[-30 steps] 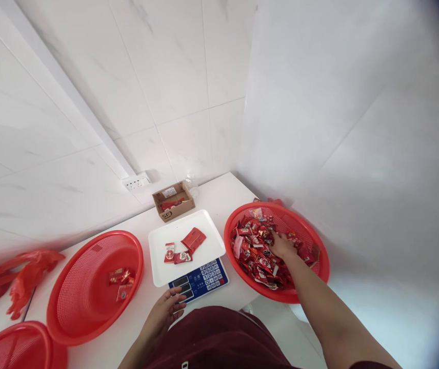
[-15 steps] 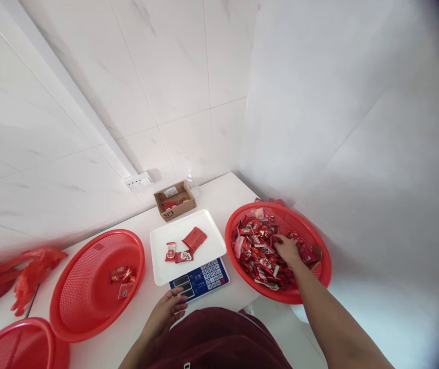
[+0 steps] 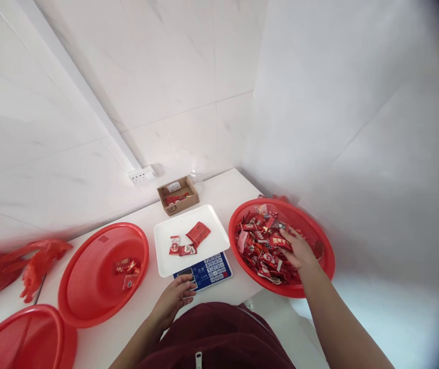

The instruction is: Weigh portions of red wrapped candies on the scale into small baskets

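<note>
My right hand is over the right red basket, its fingers spread on the heap of red candy packets. Nothing is gripped in it that I can see. Close to the display of the blue scale keypad, my left hand hovers with fingers apart and holds nothing. Three red packets lie on the scale's white tray.
Behind the tray stands a small cardboard box with red items inside. A red basket with several packets is on the left, another basket nearer. Red plastic bags lie at the far left.
The fingers of my right hand have spread and sit nearer the front of the heap. My left hand has barely moved. The whole view has shifted slightly.
</note>
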`<state>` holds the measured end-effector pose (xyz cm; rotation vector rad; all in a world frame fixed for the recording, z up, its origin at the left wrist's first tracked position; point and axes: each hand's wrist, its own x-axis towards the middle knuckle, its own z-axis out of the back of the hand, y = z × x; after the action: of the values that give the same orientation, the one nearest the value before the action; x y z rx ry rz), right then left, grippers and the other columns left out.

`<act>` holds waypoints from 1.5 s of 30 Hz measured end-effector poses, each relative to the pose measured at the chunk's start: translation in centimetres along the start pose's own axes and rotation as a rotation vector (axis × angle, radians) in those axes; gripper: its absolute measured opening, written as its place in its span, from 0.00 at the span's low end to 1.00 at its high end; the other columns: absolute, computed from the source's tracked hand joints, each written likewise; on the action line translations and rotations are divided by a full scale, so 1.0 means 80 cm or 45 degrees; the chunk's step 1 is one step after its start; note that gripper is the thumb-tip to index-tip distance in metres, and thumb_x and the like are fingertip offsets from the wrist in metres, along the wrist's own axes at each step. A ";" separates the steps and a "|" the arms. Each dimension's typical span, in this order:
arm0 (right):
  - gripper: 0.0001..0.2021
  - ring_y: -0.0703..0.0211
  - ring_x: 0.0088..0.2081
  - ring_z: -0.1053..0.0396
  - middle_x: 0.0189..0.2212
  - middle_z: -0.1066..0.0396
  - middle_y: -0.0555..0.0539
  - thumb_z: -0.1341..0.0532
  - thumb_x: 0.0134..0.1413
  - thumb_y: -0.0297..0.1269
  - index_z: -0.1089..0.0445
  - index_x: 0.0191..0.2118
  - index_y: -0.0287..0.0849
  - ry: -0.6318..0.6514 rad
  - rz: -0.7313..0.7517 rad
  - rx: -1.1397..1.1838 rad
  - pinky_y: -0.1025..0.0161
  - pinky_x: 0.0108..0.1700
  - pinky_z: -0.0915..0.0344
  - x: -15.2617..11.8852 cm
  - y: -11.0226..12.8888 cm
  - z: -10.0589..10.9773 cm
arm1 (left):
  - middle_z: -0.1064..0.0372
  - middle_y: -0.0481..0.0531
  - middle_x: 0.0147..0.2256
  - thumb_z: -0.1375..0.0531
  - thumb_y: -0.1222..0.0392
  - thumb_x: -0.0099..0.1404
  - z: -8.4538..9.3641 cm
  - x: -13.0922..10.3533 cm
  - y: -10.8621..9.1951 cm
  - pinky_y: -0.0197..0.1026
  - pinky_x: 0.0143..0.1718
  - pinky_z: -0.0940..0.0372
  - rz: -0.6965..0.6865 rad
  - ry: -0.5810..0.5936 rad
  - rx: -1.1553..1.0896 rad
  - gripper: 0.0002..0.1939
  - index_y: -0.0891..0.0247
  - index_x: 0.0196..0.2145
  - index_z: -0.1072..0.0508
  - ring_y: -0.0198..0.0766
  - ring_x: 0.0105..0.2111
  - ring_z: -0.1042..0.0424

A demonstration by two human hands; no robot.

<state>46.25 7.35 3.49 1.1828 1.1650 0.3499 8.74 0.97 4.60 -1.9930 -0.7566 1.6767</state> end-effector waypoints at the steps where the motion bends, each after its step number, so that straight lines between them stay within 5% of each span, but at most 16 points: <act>1: 0.22 0.57 0.37 0.27 0.39 0.25 0.51 0.37 0.46 0.42 0.36 0.50 0.54 0.091 -0.055 -0.018 0.62 0.33 0.30 -0.016 0.000 -0.013 | 0.29 0.53 0.37 0.35 0.55 0.53 -0.004 -0.003 -0.003 0.39 0.38 0.38 -0.022 0.028 0.005 0.18 0.62 0.41 0.32 0.34 0.32 0.29; 8: 0.23 0.61 0.28 0.30 0.26 0.28 0.51 0.31 0.38 0.40 0.32 0.44 0.44 0.910 -0.336 -0.054 0.64 0.32 0.34 -0.118 -0.061 -0.124 | 0.30 0.53 0.37 0.34 0.49 0.52 -0.025 -0.015 -0.021 0.40 0.37 0.38 -0.166 0.184 0.029 0.25 0.62 0.44 0.33 0.35 0.33 0.30; 12: 0.25 0.65 0.24 0.33 0.23 0.30 0.54 0.29 0.36 0.43 0.33 0.43 0.43 1.106 -0.441 -0.146 0.67 0.29 0.38 -0.152 -0.092 -0.162 | 0.33 0.46 0.28 0.32 0.49 0.47 -0.015 -0.013 -0.013 0.38 0.31 0.38 -0.192 0.206 0.092 0.26 0.64 0.40 0.33 0.31 0.25 0.33; 18: 0.24 0.66 0.25 0.33 0.27 0.28 0.52 0.31 0.39 0.43 0.33 0.45 0.44 1.078 -0.488 -0.201 0.68 0.28 0.38 -0.158 -0.088 -0.173 | 0.33 0.44 0.23 0.32 0.50 0.46 0.009 -0.003 -0.008 0.35 0.27 0.39 -0.234 0.116 0.034 0.22 0.64 0.35 0.33 0.28 0.21 0.35; 22: 0.22 0.65 0.27 0.31 0.35 0.25 0.46 0.32 0.42 0.42 0.33 0.45 0.44 1.083 -0.522 -0.216 0.67 0.30 0.36 -0.160 -0.085 -0.173 | 0.32 0.46 0.26 0.33 0.55 0.51 0.018 0.009 -0.039 0.35 0.30 0.37 -0.344 -0.045 -0.158 0.18 0.64 0.37 0.33 0.28 0.23 0.33; 27: 0.21 0.63 0.29 0.30 0.33 0.26 0.47 0.34 0.43 0.46 0.32 0.44 0.45 1.126 -0.511 -0.298 0.66 0.32 0.36 -0.164 -0.087 -0.169 | 0.30 0.53 0.39 0.35 0.58 0.54 0.019 0.017 -0.073 0.41 0.41 0.35 -0.324 -0.090 -0.260 0.24 0.60 0.47 0.37 0.35 0.35 0.28; 30: 0.22 0.64 0.27 0.32 0.27 0.28 0.50 0.34 0.42 0.48 0.32 0.43 0.44 1.104 -0.483 -0.379 0.68 0.29 0.38 -0.160 -0.088 -0.165 | 0.33 0.56 0.45 0.35 0.55 0.54 0.015 0.012 -0.064 0.43 0.41 0.35 -0.220 -0.034 -0.093 0.23 0.61 0.46 0.35 0.37 0.37 0.29; 34: 0.22 0.67 0.21 0.38 0.21 0.34 0.54 0.34 0.40 0.50 0.32 0.41 0.43 1.013 -0.446 -0.382 0.70 0.22 0.44 -0.154 -0.096 -0.165 | 0.32 0.54 0.39 0.35 0.50 0.53 0.006 -0.004 -0.036 0.43 0.38 0.35 -0.104 0.152 0.101 0.22 0.63 0.41 0.33 0.36 0.34 0.30; 39: 0.22 0.64 0.24 0.34 0.25 0.31 0.52 0.36 0.44 0.51 0.34 0.43 0.44 0.878 -0.404 -0.305 0.69 0.22 0.42 -0.160 -0.103 -0.180 | 0.31 0.49 0.33 0.35 0.44 0.50 -0.005 -0.014 -0.016 0.38 0.33 0.37 -0.073 0.347 0.281 0.26 0.62 0.42 0.34 0.33 0.30 0.29; 45: 0.21 0.64 0.25 0.33 0.29 0.29 0.51 0.37 0.45 0.49 0.35 0.45 0.45 0.894 -0.420 -0.303 0.68 0.23 0.40 -0.170 -0.104 -0.188 | 0.32 0.45 0.27 0.30 0.48 0.41 -0.001 -0.008 -0.007 0.40 0.33 0.35 -0.068 0.266 0.135 0.30 0.63 0.37 0.35 0.33 0.24 0.28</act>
<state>25.06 1.93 4.63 0.6443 1.8367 0.6581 8.64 0.97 5.47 -2.0158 -0.6270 1.4207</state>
